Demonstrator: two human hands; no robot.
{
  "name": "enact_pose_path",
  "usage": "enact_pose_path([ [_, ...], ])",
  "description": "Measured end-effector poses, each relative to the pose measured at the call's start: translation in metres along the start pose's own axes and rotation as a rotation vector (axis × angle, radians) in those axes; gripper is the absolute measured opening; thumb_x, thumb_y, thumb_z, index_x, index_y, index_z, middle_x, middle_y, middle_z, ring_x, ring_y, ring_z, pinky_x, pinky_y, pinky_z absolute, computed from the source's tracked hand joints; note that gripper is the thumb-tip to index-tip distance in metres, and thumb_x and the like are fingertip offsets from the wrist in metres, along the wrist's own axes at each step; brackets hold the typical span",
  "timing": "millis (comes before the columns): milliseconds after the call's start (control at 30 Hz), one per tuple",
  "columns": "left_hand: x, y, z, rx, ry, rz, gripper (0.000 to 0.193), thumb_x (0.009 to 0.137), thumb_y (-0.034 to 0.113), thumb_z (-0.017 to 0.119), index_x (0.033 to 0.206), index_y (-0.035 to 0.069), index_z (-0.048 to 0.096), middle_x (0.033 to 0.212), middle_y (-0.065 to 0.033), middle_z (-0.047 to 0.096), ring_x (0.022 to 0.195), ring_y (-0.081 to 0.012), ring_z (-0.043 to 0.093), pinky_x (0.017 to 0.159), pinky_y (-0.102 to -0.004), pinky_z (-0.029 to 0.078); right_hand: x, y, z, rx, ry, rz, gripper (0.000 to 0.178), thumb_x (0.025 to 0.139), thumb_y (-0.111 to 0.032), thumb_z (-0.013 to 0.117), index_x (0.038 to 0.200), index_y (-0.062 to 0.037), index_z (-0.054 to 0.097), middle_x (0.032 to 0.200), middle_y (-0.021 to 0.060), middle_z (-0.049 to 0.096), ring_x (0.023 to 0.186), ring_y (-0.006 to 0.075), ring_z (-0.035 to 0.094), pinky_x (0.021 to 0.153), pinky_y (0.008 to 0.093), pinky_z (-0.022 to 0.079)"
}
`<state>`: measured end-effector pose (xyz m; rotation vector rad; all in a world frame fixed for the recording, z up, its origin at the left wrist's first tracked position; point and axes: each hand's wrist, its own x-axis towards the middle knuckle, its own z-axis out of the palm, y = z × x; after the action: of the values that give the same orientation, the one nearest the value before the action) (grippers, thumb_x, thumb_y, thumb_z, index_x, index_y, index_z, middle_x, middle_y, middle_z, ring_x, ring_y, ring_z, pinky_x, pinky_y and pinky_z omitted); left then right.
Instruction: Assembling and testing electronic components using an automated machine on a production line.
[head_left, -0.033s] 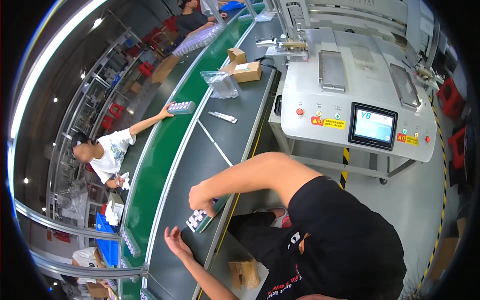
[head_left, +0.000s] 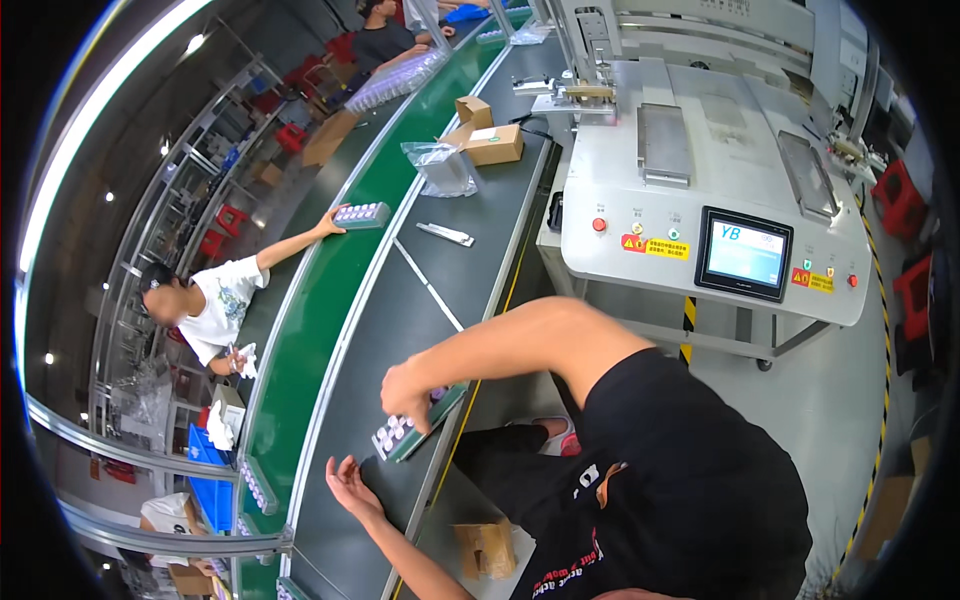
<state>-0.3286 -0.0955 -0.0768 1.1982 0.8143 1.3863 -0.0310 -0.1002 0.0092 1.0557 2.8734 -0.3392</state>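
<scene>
Several round pale pieces (head_left: pixel 393 433), right hand (head_left: pixel 405 396) beside, pinch unclear, left hand (head_left: pixel 352 488), fingers spread

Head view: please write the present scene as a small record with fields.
Right hand: over the tray of round pieces, fingers pointing down; grip unclear
Left hand: open, seemingly empty, near the tray
Surface: dark tabletop
Beyond it: green conveyor; there, a co-worker's hand at another filled tray
Right side: pale machine with lit screen
</scene>
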Motion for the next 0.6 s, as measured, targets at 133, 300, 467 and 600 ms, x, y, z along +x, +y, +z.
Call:
enact_pose_path([
  [133, -0.005, 0.0, -0.003, 0.294, -0.12, 0.029, 0.033, 0.097, 0.023, 0.045, 0.117, -0.003, 0.051, 0.092, -0.0109, 0.063, 0.088, -0.0168, 0.058, 0.084, -0.0293, 0.044, -0.085, 0.023, 0.0, 0.4, 0.21, 0.257, 0.062, 0.057, -0.054, 0.068, 0.083, 0.0022, 0.067, 0.079, 0.0203, 0.065, 0.077, 0.0349, 0.063, 0.068, 0.0424, 0.05],
  [300, -0.007, -0.002, -0.009, 0.36, -0.12, 0.003, 0.028, 0.096, 0.02, 0.045, 0.108, -0.003, 0.055, 0.087, -0.0096, 0.063, 0.083, -0.0144, 0.057, 0.083, -0.0288, 0.042, -0.271, 0.066, -0.021, 0.661, 0.611, 0.962, 0.068, 0.065, -0.053, 0.073, 0.103, 0.0024, 0.064, 0.092, 0.0126, 0.065, 0.084, 0.0217, 0.061, 0.071, 0.0338, 0.05],
  [467, -0.009, 0.001, 0.003, 0.481, -0.172, 0.003, 0.027, 0.094, 0.022, 0.048, 0.1, -0.002, 0.059, 0.08, -0.008, 0.064, 0.078, -0.0133, 0.056, 0.081, -0.029, 0.04, -0.449, 0.092, -0.033, 0.526, 0.988, 1.601, 0.068, 0.062, -0.054, 0.071, 0.09, 0.0079, 0.066, 0.081, 0.0136, 0.065, 0.065, 0.0196, 0.064, 0.055, 0.0308, 0.051],
  [600, -0.008, -0.004, -0.001, 0.516, -0.173, 0.004, 0.028, 0.093, 0.023, 0.049, 0.095, -0.002, 0.06, 0.079, -0.0085, 0.064, 0.076, -0.0141, 0.056, 0.079, -0.0289, 0.041, -0.515, 0.102, -0.017, 0.336, 0.824, 1.971, 0.069, 0.057, -0.052, 0.07, 0.089, 0.0078, 0.066, 0.083, 0.0182, 0.066, 0.066, 0.0242, 0.065, 0.058, 0.0339, 0.052],
])
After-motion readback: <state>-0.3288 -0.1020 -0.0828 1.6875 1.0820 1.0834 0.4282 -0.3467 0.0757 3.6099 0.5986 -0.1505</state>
